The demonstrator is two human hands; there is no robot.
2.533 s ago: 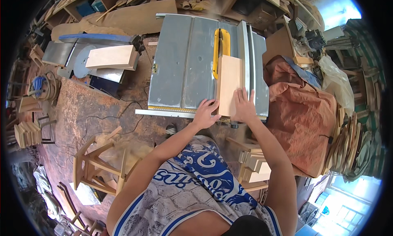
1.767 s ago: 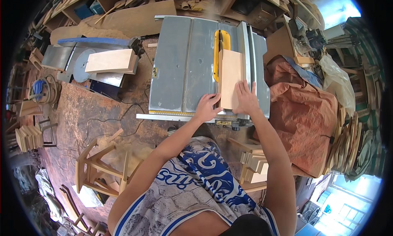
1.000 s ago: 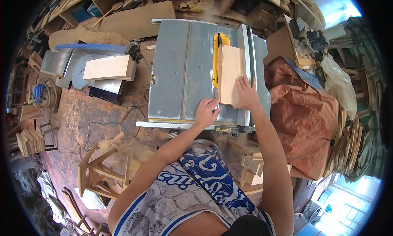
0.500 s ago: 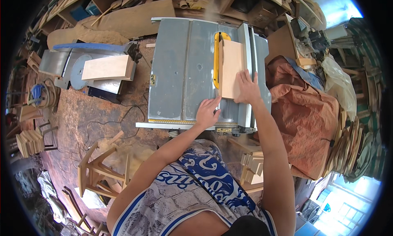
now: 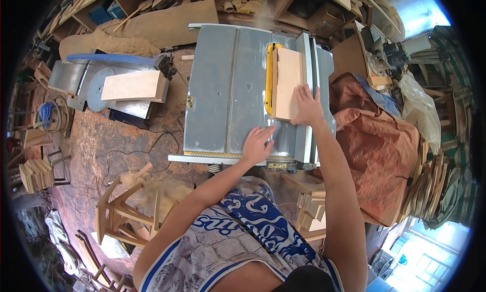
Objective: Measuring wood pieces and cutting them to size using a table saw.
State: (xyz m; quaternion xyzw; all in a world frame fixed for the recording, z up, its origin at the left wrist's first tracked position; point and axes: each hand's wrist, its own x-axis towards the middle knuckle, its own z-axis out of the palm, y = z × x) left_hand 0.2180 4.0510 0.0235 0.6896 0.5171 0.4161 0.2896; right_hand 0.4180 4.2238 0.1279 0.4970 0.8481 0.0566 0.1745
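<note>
A pale wooden board [image 5: 289, 79] lies lengthwise on the grey table saw [image 5: 210, 89], between the yellow blade insert [image 5: 269, 79] and the metal fence [image 5: 307, 64]. My right hand [image 5: 307, 107] grips the board's near right corner, fingers over its top and against the fence side. My left hand [image 5: 258, 145] is open, low over the saw's near part. Its fingers point towards the board's near end but are apart from it. The blade itself cannot be made out.
On the left, another wooden block [image 5: 132, 85] rests on a machine beside a round saw blade [image 5: 97, 89]. A wooden stool frame [image 5: 124, 211] stands near my left side. Brown crumpled sheeting [image 5: 377, 160] covers something right of the saw. Cables [image 5: 136, 151] run across the dusty floor.
My left hand has drawn back from the board's near end, towards me. The board has slid slightly forward along the fence with my right hand on it.
</note>
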